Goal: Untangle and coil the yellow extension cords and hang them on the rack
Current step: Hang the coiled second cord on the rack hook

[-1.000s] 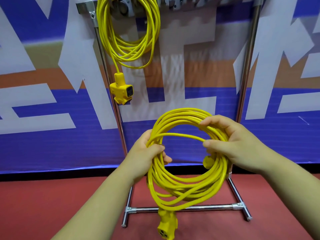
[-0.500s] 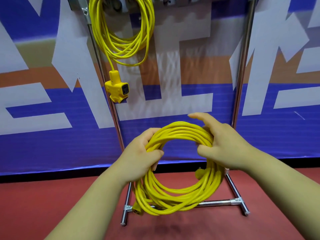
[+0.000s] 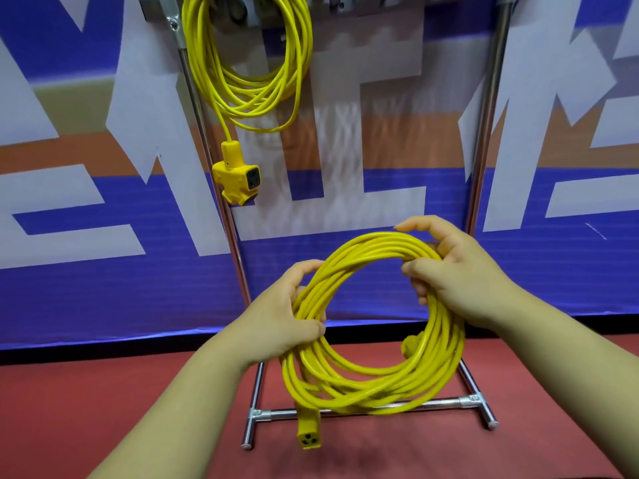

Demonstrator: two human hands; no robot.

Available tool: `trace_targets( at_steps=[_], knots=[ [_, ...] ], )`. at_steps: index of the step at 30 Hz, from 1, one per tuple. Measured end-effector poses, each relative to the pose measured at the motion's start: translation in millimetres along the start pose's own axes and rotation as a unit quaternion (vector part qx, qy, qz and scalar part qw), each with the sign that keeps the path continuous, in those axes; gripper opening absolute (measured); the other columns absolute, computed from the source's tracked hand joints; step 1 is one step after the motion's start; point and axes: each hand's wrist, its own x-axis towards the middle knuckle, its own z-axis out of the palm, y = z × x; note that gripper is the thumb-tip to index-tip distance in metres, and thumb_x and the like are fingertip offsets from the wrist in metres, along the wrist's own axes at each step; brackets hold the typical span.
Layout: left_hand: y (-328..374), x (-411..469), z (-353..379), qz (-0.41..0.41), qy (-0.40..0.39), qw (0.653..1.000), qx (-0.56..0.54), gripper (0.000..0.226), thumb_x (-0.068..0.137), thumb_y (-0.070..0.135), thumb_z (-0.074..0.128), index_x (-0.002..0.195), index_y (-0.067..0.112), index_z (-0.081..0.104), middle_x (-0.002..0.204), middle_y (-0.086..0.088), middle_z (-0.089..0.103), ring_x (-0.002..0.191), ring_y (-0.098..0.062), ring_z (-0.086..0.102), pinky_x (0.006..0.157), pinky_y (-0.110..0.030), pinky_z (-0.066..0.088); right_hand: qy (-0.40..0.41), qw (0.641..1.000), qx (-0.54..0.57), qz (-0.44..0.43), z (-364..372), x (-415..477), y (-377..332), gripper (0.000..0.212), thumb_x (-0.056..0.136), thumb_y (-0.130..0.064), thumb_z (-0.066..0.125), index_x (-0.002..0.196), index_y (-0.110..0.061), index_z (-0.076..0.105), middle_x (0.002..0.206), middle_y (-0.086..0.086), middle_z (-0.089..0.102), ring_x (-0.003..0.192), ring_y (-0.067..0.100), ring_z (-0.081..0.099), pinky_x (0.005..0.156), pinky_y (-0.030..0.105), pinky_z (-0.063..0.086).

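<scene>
The rack [image 3: 484, 133] stands ahead, one coiled cord [image 3: 242, 98] hanging at the left of its top bar [image 3: 154, 10]. The second coil [image 3: 373, 399] is held upright below it — left hand [image 3: 276, 312] and right hand [image 3: 456, 271] both have fingers curled round the loops. Free bar lies up and right, nearer the right hand.

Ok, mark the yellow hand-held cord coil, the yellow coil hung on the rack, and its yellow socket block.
Hand-held yellow cord coil [image 3: 446, 340]: head view, right side of loops.
Hung yellow cord coil [image 3: 249, 105]: head view, bottom of loops.
Yellow socket block [image 3: 238, 174]: head view, body centre.
</scene>
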Motion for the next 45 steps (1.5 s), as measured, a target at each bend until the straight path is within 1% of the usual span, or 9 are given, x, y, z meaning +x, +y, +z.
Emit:
trace_targets(
  at_steps=[4, 13, 17, 22, 25, 28, 32, 36, 45],
  knots=[
    [-7, 14, 12, -0.010, 0.042, 0.998, -0.047, 0.064, 0.075, 0.007, 0.071, 0.127, 0.039, 0.050, 0.082, -0.010, 0.067, 0.070, -0.038, 0.066, 0.068, -0.051, 0.056, 0.054, 0.998, 0.013, 0.002, -12, 1, 2, 0.048, 0.087, 0.010, 0.057, 0.114, -0.029, 0.062, 0.062, 0.009, 0.054, 0.053, 0.023, 0.051, 0.054, 0.038, 0.052],
    [69, 49, 26, 0.086, 0.124, 0.988, -0.037, 0.070, 0.091, -0.004, 0.059, 0.141, 0.041, 0.038, 0.067, 0.003, 0.056, 0.054, -0.020, 0.044, 0.050, -0.031, 0.038, 0.117, 0.982, -0.133, -0.065, -45, -9, 5, 0.072, 0.094, -0.001, 0.050, 0.140, -0.054, 0.037, 0.079, 0.003, 0.065, 0.057, 0.017, 0.060, 0.060, 0.040, 0.055],
    [140, 78, 11, 0.158, 0.099, 0.980, 0.063, 0.081, 0.091, -0.005, 0.054, 0.138, 0.058, 0.033, 0.082, -0.006, 0.069, 0.075, -0.035, 0.069, 0.064, -0.053, 0.055, 0.185, 0.972, -0.108, -0.099, -71, 9, -24, 0.072, 0.095, -0.002, 0.049, 0.140, -0.057, 0.034, 0.080, -0.009, 0.065, 0.058, 0.013, 0.060, 0.060, 0.036, 0.054],
    [226, 112, -8, 0.228, 0.093, 0.957, 0.155, 0.084, 0.091, -0.005, 0.048, 0.139, 0.062, 0.034, 0.087, -0.027, 0.059, 0.066, -0.041, 0.061, 0.067, -0.061, 0.057, 0.224, 0.955, -0.112, -0.162, -114, 50, -72, 0.061, 0.097, -0.009, 0.052, 0.140, -0.050, 0.039, 0.075, -0.005, 0.065, 0.058, 0.017, 0.062, 0.060, 0.037, 0.055],
    [263, 140, -20, 0.253, 0.107, 0.939, 0.206, 0.083, 0.090, -0.001, 0.046, 0.140, 0.064, 0.034, 0.089, -0.024, 0.063, 0.063, -0.043, 0.056, 0.058, -0.054, 0.054, 0.247, 0.945, -0.103, -0.190, -137, 81, -94, 0.040, 0.101, -0.029, 0.052, 0.135, -0.049, 0.045, 0.074, -0.002, 0.063, 0.055, 0.016, 0.059, 0.056, 0.033, 0.054],
    [295, 175, -33, 0.272, 0.126, 0.923, 0.242, 0.078, 0.092, -0.003, 0.045, 0.145, 0.054, 0.037, 0.082, 0.009, 0.067, 0.052, -0.015, 0.051, 0.047, -0.032, 0.046, 0.259, 0.942, -0.061, -0.203, -158, 122, -115, 0.033, 0.103, -0.042, 0.044, 0.135, -0.047, 0.050, 0.072, -0.002, 0.058, 0.051, 0.011, 0.055, 0.048, 0.031, 0.050],
    [336, 218, -50, 0.278, 0.166, 0.890, 0.321, 0.068, 0.098, 0.005, 0.046, 0.149, 0.049, 0.033, 0.082, 0.010, 0.059, 0.050, -0.004, 0.048, 0.046, -0.014, 0.039, 0.303, 0.923, -0.096, -0.219, -185, 182, -134, 0.029, 0.102, -0.050, 0.038, 0.125, -0.048, 0.055, 0.070, -0.014, 0.060, 0.055, 0.011, 0.059, 0.054, 0.035, 0.053],
    [371, 263, -64, 0.269, 0.184, 0.859, 0.396, 0.067, 0.105, 0.014, 0.045, 0.156, 0.046, 0.017, 0.095, 0.002, 0.059, 0.071, -0.011, 0.058, 0.061, -0.024, 0.052, 0.336, 0.896, -0.152, -0.247, -209, 241, -148, 0.041, 0.101, -0.055, 0.032, 0.135, -0.041, 0.051, 0.111, -0.015, 0.067, 0.100, 0.019, 0.064, 0.089, 0.038, 0.051],
    [344, 349, -88, 0.185, 0.124, 0.732, 0.644, 0.080, 0.103, 0.038, 0.042, 0.155, 0.040, -0.019, 0.124, -0.012, 0.053, 0.106, -0.033, 0.057, 0.094, -0.050, 0.048, 0.353, 0.885, -0.234, -0.193, -214, 302, -100, 0.039, 0.106, -0.043, 0.030, 0.143, -0.042, 0.039, 0.129, 0.007, 0.063, 0.111, 0.042, 0.057, 0.085, 0.039, 0.043]
  ],
)
